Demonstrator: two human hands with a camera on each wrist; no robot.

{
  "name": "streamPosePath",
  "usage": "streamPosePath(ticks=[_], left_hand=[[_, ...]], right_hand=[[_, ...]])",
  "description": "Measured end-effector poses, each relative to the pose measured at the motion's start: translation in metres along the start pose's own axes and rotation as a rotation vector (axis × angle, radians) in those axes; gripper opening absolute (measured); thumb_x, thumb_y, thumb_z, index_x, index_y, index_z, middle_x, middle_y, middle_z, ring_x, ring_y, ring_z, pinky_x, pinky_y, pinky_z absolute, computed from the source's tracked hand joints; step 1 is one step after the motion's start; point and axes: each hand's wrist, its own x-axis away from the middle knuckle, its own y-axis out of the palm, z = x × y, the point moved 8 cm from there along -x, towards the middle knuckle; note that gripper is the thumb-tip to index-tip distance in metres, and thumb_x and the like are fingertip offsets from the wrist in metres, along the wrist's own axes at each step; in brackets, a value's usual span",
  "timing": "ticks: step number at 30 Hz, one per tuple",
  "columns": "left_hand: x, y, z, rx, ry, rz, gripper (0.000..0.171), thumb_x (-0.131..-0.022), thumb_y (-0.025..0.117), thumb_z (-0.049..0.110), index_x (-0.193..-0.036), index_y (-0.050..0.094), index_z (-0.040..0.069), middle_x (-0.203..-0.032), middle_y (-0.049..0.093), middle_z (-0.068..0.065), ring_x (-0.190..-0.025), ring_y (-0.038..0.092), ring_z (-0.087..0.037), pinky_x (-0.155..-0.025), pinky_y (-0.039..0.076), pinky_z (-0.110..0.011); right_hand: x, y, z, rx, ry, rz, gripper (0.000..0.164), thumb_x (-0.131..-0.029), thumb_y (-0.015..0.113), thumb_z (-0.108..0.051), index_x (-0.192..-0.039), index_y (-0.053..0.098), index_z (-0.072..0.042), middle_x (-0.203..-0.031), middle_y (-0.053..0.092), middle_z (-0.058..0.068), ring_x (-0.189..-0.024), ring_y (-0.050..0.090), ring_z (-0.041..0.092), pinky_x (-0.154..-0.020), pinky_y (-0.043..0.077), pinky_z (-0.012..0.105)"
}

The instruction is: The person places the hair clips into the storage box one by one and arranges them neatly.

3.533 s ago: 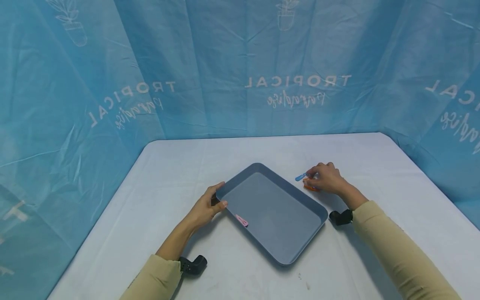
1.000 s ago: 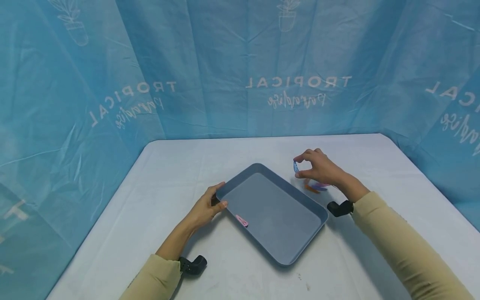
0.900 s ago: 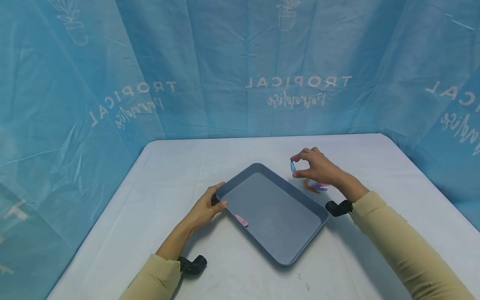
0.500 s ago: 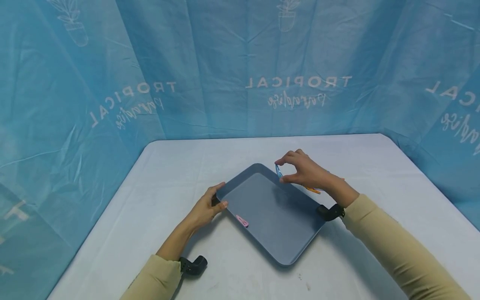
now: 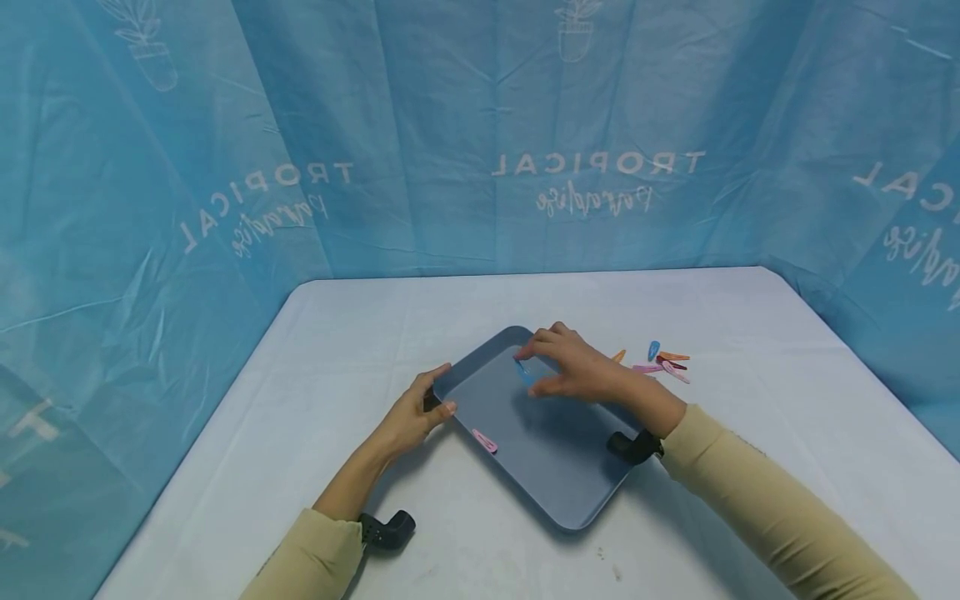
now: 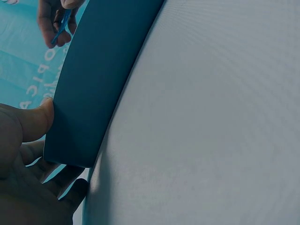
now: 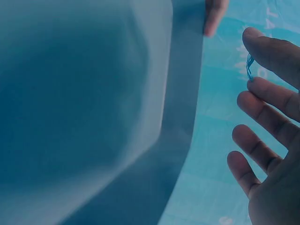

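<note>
head view shows a grey-blue tray (image 5: 551, 487) lying turned on the white table (image 5: 360, 333); i count the clock from the middle of the tray. at ten o'clock the left hand (image 5: 408, 417) holds the corner of the tray, its thumb on the rim, and the left wrist view shows other fingers past this corner, so the grip is closed around the edge. near nine o'clock, inside the tray and close to its wall, lies a pink clip (image 5: 484, 441). at one o'clock the right hand (image 5: 573, 367) is above the tray, with its shadow on the tray floor. this hand pinches a blue clip (image 5: 522, 371) lengthwise between the tips of thumb and forefinger; the clip is in the air, toward eleven o'clock. in the right wrist view the other three fingers are spread. outside the tray, at two o'clock, a group of clips (image 5: 673, 357) in orange, pink, dark red and blue lies on the table, some overlapping. nearer the right hand, an orange clip (image 5: 618, 356) is partly hidden. at twelve o'clock, behind the table, hangs blue cloth (image 5: 442, 208) with mirrored letters
</note>
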Motion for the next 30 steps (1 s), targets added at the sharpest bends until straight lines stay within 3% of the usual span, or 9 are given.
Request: streamPosePath(ticks=[6, 13, 16, 25, 30], left_hand=[[0.002, -0.001, 0.005, -0.002, -0.001, -0.001, 0.063, -0.097, 0.053, 0.012, -0.151, 0.02, 0.007, -0.156, 0.015, -0.022, -0.144, 0.009, -0.042, -0.111, 0.024, -0.059], [-0.013, 0.001, -0.026, -0.003, 0.025, 0.016, 0.065, -0.096, 0.055, 0.02, -0.151, 0.02, 0.014, -0.157, 0.016, -0.017, -0.145, 0.011, -0.041, -0.108, 0.029, -0.059], [-0.015, 0.001, -0.031, -0.005, 0.027, 0.012, 0.066, -0.096, 0.055, 0.022, -0.151, 0.02, 0.016, -0.157, 0.015, -0.016, -0.144, 0.012, -0.041, -0.107, 0.032, -0.058], [-0.015, 0.001, -0.031, 0.0, 0.015, 0.022, 0.066, -0.096, 0.056, 0.022, -0.151, 0.022, 0.016, -0.157, 0.017, -0.015, -0.144, 0.016, -0.041, -0.107, 0.031, -0.059], [-0.008, 0.001, -0.016, 0.004, -0.001, 0.02, 0.065, -0.096, 0.055, 0.016, -0.151, 0.021, 0.012, -0.156, 0.017, -0.019, -0.144, 0.014, -0.043, -0.109, 0.027, -0.06]], right_hand=[[-0.004, 0.017, -0.009, 0.01, 0.005, -0.056, 0.05, -0.08, 0.076, -0.029, -0.125, 0.06, -0.015, -0.122, 0.057, 0.003, -0.11, 0.043, 0.02, -0.09, 0.04, 0.04], [-0.007, 0.038, -0.016, 0.007, -0.035, -0.099, 0.048, -0.081, 0.074, -0.029, -0.125, 0.061, -0.014, -0.12, 0.057, 0.0, -0.103, 0.042, 0.016, -0.086, 0.04, 0.035], [-0.008, 0.045, -0.018, -0.008, -0.046, -0.118, 0.048, -0.081, 0.075, -0.029, -0.125, 0.061, -0.014, -0.12, 0.057, 0.0, -0.103, 0.041, 0.015, -0.086, 0.037, 0.036], [-0.01, 0.061, -0.026, 0.045, -0.052, -0.175, 0.049, -0.08, 0.076, -0.032, -0.124, 0.062, -0.016, -0.119, 0.058, -0.001, -0.101, 0.044, 0.015, -0.084, 0.043, 0.032], [-0.009, 0.068, -0.025, 0.055, -0.03, -0.231, 0.048, -0.081, 0.074, -0.033, -0.125, 0.061, -0.018, -0.121, 0.057, -0.002, -0.107, 0.045, 0.016, -0.089, 0.044, 0.036]])
